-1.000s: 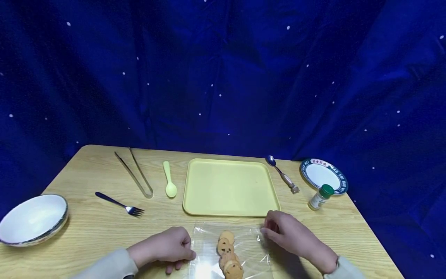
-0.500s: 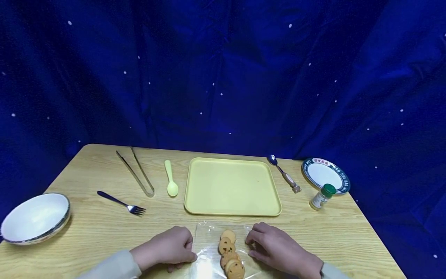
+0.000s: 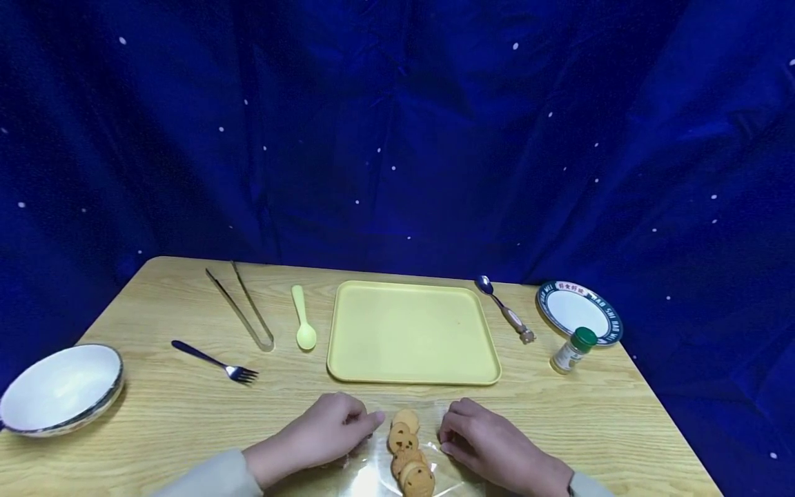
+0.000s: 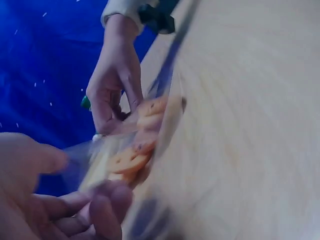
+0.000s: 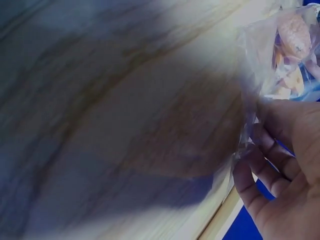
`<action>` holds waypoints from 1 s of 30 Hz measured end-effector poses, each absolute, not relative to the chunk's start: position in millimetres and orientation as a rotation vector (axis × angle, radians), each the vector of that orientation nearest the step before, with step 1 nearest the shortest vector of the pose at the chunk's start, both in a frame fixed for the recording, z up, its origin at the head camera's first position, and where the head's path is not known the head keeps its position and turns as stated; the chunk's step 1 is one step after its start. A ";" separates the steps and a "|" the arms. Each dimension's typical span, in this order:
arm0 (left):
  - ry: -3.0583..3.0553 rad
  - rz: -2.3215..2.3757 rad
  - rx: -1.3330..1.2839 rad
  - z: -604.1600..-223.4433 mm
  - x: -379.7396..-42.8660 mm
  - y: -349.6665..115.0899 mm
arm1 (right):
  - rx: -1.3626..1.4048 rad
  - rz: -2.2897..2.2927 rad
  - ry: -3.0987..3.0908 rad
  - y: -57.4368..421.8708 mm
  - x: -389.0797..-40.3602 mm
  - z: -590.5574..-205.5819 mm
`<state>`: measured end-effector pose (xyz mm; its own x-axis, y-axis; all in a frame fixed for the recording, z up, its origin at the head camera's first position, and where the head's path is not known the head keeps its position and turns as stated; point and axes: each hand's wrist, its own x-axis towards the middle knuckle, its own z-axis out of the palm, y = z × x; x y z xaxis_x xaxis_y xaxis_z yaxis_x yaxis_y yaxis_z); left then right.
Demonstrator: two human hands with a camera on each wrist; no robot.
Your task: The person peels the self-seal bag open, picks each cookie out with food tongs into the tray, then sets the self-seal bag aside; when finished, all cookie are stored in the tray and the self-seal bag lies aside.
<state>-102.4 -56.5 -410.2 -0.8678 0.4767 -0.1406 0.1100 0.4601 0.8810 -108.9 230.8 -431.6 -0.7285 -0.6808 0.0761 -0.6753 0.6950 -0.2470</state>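
Observation:
A clear plastic bag (image 3: 379,452) lies on the table at the near edge, with several cookies (image 3: 406,442) overlapping in a row along its middle. My left hand (image 3: 326,435) holds the bag's left side, fingers curled and thumb pointing toward the cookies; in the blurred left wrist view the film stretches by the thumb (image 4: 55,160). On the other side, my right hand (image 3: 487,442) grips the bag's right edge. Crumpled film meets its curled fingertips (image 5: 242,167) in the right wrist view. Both hands hide parts of the bag's edges.
Beyond the bag lies a yellow tray (image 3: 413,335). To the left are a light green spoon (image 3: 302,321), metal tongs (image 3: 245,310), a fork (image 3: 214,362) and a white bowl (image 3: 62,390). To the right are a metal spoon (image 3: 504,310), a green-capped jar (image 3: 573,352) and a plate (image 3: 577,310).
My right hand moved left, drawing the bag's right side toward the cookies, then stopped. My left hand has since moved right and slightly up toward the cookies.

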 end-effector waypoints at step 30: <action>1.218 2.060 0.179 -433.8 -101.2 -42.7 | -1.152 -0.483 2.895 241.1 -106.5 -421.6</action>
<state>-101.2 -42.7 -433.8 -0.7277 0.6458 -0.2313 -0.5141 -0.2902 0.8072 -106.5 241.1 -421.6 -0.7331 -0.6690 0.1222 -0.6725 0.6863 -0.2771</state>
